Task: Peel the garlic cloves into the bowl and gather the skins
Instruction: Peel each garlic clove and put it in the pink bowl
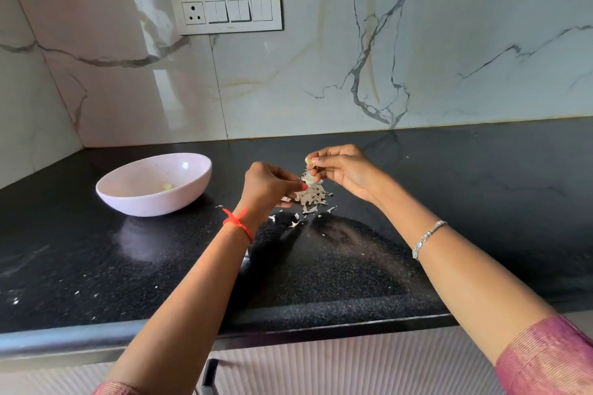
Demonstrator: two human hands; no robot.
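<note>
A: Where is the garlic clove (308,160) to be found?

B: It is pinched between the thumb and fingertips of the right hand (343,170), which is raised above the counter (449,186). The pale tip of the clove is seen at the left edge of those fingers.

A: And how is the left hand (269,186) occupied?

B: Its fingers are curled, and a strip of skin (309,178) is pinched at their tips. The strip hangs below the clove, between the two hands. Whether it is still attached to the clove cannot be told.

A: How are the hands placed against each other?

B: They are held close together, the left lower and just to the left of the right. A red thread (237,221) is tied round the left wrist, and a bracelet (428,236) is worn on the right.

A: Where are the skins?

B: A pile of skins (313,197) lies on the counter directly beneath the hands, with small flakes scattered near it.

A: And the bowl (154,202)?

B: It is set on the counter well to the left of the hands. One peeled clove (166,186) is seen inside it, near the bottom.

A: What else is shown?

B: A switch panel (227,9) is fixed to the marble wall behind the counter.
</note>
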